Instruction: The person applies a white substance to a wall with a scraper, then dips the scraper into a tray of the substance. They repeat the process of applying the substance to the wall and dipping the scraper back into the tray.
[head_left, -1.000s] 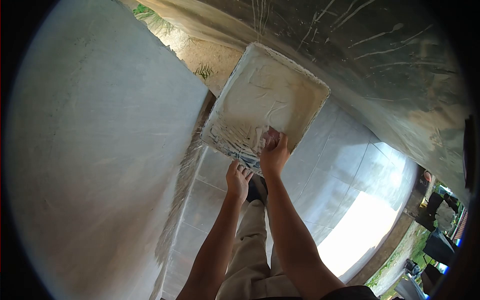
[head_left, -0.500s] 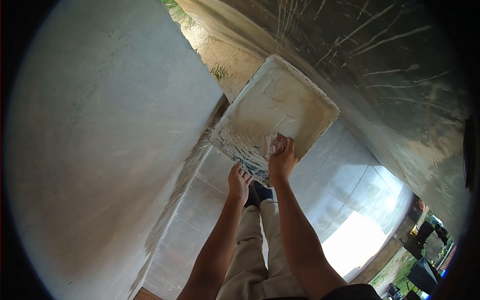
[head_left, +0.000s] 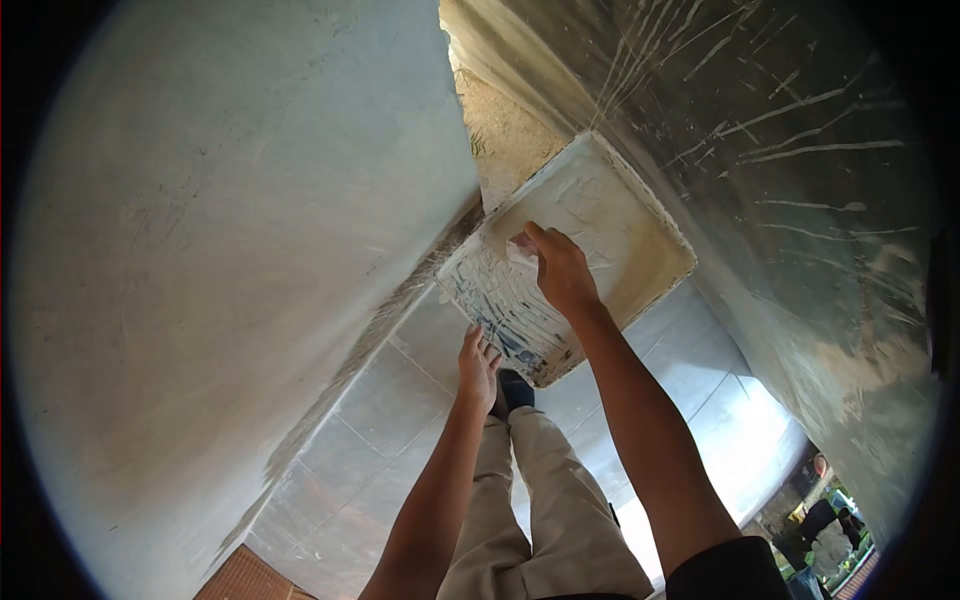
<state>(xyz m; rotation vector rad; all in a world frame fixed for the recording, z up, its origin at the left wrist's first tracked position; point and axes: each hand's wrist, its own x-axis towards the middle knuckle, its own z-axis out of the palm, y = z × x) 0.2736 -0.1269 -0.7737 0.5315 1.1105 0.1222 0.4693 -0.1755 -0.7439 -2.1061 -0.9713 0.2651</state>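
A shallow rectangular paint tray point(head_left: 640, 262) is tilted in front of me, smeared with thick off-white paint; dark streaks show through at its near left end. My left hand point(head_left: 480, 365) is closed on the tray's near left edge, with the fingertips at the rim. Over the inside of the tray, my right hand point(head_left: 562, 268) is closed around a pinkish-white, paint-covered piece point(head_left: 522, 245). That piece is mostly hidden by the fingers, and I cannot make out its exact kind. It lies against the paint layer, near the tray's left side.
A pale grey wall point(head_left: 250, 220) rises at left, and a darker wall point(head_left: 800, 180) with white drips and scratches at right. Grey floor tiles point(head_left: 385, 400) lie below, with my feet point(head_left: 517, 390) under the tray. Bags and other belongings point(head_left: 825, 540) stand at lower right.
My right hand has moved the pinkish-white piece up and left across the tray, from its near right side. The left hand keeps its hold on the edge. The view has shifted slightly.
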